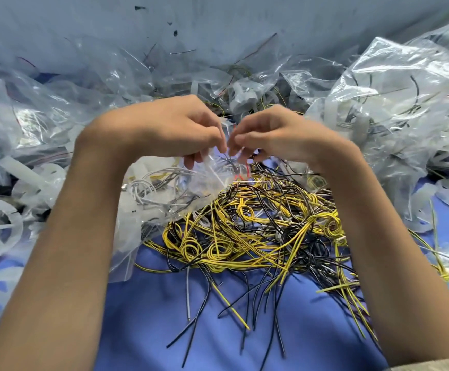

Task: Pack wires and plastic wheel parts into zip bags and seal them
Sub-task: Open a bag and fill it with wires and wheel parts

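Pinching zip bag [191,188] mouth with left hand [175,127] and right hand [279,132], fingertips almost meeting; hanging down-left, over wires [258,226].

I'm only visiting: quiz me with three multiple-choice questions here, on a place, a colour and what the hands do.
1. Where does the loose wire tangle lie?
A. inside a sealed bag
B. on the blue cloth between the forearms
C. on a shelf

2. Its main colours?
A. green and pink
B. orange only
C. yellow and black

3. What are the left hand and right hand doing?
A. pinching a clear zip bag
B. lying flat
C. holding scissors

Answers: B, it spreads on cloth between both arms; C, those strands dominate; A, both hands' curled fingers meet on the plastic.
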